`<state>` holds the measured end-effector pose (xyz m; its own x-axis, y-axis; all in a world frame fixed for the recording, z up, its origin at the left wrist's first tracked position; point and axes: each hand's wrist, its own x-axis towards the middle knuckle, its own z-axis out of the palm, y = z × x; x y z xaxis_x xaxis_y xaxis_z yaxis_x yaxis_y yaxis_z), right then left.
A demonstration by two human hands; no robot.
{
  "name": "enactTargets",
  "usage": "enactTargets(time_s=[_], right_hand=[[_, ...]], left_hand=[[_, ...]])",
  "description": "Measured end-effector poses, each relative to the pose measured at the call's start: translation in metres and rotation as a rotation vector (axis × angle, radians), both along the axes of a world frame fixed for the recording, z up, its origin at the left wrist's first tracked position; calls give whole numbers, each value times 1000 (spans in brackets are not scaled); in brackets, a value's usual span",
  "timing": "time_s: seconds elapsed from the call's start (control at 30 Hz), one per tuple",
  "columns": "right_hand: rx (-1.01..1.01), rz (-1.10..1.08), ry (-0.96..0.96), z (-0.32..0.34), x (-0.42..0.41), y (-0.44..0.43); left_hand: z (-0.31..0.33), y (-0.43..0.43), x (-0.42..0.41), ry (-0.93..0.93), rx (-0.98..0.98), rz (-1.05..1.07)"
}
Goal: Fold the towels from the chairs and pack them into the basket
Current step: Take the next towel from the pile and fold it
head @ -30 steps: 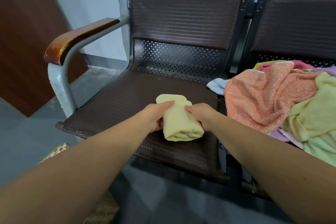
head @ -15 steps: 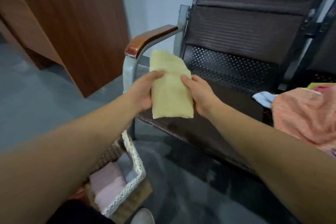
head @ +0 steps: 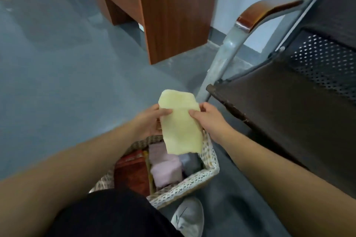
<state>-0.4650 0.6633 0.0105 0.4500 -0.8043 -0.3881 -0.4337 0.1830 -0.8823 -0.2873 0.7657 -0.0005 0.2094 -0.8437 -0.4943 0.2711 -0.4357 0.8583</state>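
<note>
Grey floor (head: 57, 82), chair (head: 289, 111) at right. Both hands, left hand (head: 149, 119) and right hand (head: 207, 116), pinch the folded yellow towel (head: 180, 127) above the basket (head: 192, 181). Suggest lowering it flat into the gap beside the pink towel (head: 165, 167), fold kept closed.

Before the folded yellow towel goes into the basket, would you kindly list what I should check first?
1. Grip: left hand and right hand both pinch the folded pale yellow towel by its sides: ok.
2. Fold: the towel hangs as one flat rectangle, nothing trailing: ok.
3. Position: its lower edge hangs over the far end of the white woven basket: ok.
4. Free slot: a folded pink towel and a grey towel already lie inside; space under the yellow one is hidden: cannot tell.
</note>
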Motion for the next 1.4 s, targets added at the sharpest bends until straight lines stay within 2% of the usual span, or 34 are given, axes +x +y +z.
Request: enactTargets(time_s=[0.2,0.37,0.43,0.53,0.67,0.73,0.87,0.93,1.0,1.03,1.1,1.13,1.2,1.27,1.33,1.4], right_hand=[[143,204,182,-56,23,28],[219,320,256,-96,51,54],[227,357,281,-105,62,62],[221,431,293,-118,76,73],[196,453,262,-137,100,94],[163,429,242,-148,107,110],[176,460,270,-168,110,126],[123,453,315,-173,111,121],[82,485,268,-173,112,117],[76,517,259,-174,112,117],[31,597,303,-177,113,121],[7,649,331,-177,114,122],[-15,755,396,-181,115,117],[20,840,445,-186,114,109],[24,844,485,-186,109,103],[-188,812,619,-185,105,99]], left_hand=[[-61,50,10,-71,48,44],[-83,81,19,-237,-9,55],[-96,98,21,-365,10,39],[-114,121,28,-501,147,72],[-125,128,33,-626,368,298],[-130,130,31,-677,493,347],[-144,128,24,-753,609,174],[-148,124,24,-766,689,179],[-148,123,23,-752,788,175],[-143,123,22,-830,830,16],[-136,125,24,-1148,834,-380],[-135,124,27,-1288,767,-503],[-142,119,35,-1406,641,-675],[-151,116,41,-1341,566,-819],[-157,115,42,-1203,626,-902],[-166,112,45,-1148,679,-932]])
